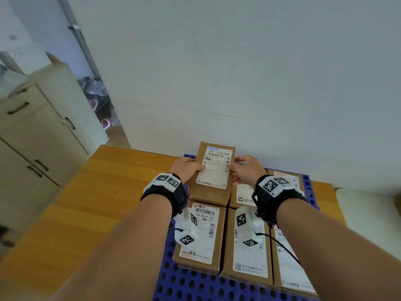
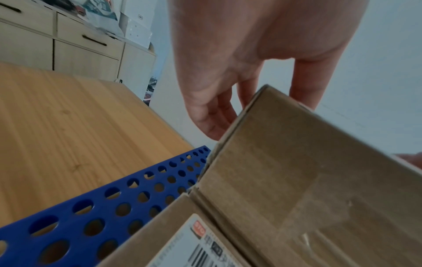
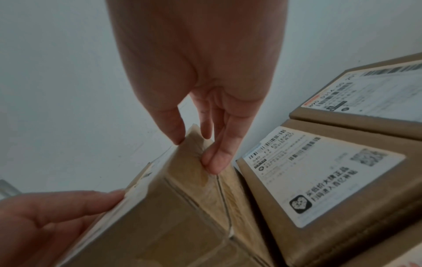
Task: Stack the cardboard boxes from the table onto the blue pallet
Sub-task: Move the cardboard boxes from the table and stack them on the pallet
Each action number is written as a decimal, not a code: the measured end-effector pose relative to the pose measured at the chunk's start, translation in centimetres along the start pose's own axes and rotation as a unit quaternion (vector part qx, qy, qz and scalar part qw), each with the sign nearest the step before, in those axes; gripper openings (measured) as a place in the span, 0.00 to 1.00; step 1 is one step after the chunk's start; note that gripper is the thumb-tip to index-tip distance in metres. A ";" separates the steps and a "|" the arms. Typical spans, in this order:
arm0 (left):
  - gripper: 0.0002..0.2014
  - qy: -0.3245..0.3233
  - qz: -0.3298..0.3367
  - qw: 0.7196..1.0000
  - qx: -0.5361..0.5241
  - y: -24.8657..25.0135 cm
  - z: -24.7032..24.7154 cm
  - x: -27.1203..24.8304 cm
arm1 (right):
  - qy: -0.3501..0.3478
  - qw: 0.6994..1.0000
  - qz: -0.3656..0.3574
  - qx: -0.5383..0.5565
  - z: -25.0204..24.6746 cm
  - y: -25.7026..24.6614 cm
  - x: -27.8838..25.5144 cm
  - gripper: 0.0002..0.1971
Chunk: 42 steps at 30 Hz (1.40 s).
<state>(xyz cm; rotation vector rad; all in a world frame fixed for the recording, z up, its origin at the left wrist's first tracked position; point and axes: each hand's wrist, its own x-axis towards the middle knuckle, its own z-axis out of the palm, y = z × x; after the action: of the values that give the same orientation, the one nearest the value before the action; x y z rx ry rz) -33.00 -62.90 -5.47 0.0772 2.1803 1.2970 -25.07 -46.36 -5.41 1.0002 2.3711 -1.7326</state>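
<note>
Both hands hold one cardboard box (image 1: pixel 213 170) with a white label over the far left part of the blue perforated pallet (image 1: pixel 195 285). My left hand (image 1: pixel 188 168) grips its left side, thumb on the label. On the other side my right hand (image 1: pixel 245 170) has its thumb on top and fingers (image 3: pixel 217 159) down the taped side. The box (image 2: pixel 297 171) tilts, its near end raised above the near-left box (image 1: pixel 199 235). Whether it touches the pallet (image 2: pixel 114 207) is hidden. Several more labelled boxes (image 1: pixel 247 253) lie flat on the pallet.
The pallet lies on a wooden table (image 1: pixel 86 203) against a white wall (image 1: pixel 238 72). A beige cabinet (image 1: pixel 32 137) stands at the left. At the right edge there is a pale rounded object (image 1: pixel 368 213). Two flat boxes (image 3: pixel 319 177) lie right of the held one.
</note>
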 end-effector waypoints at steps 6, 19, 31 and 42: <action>0.21 -0.005 0.003 1.000 0.015 0.0 -0.4 0.4 | -0.004 1.000 0.006 0.007 0.2 -0.2 -0.1 0.23; 0.17 0.000 0.022 0.999 0.040 -0.1 0.0 0.6 | 0.011 1.000 0.006 -0.021 0.0 0.1 -0.7 0.22; 0.22 0.118 0.153 0.968 0.162 4.0 0.2 -0.4 | 0.103 0.960 -0.074 -0.249 -3.1 -2.0 -4.3 0.16; 0.17 -0.027 0.246 0.930 0.272 6.5 6.3 -4.0 | 0.169 0.935 -0.045 -0.309 -7.3 0.8 -9.3 0.16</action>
<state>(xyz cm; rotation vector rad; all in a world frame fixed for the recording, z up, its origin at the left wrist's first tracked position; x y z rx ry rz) -28.05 -55.90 -0.49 0.9176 2.5003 0.8614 -14.87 -44.22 0.27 1.1423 2.9090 -0.7459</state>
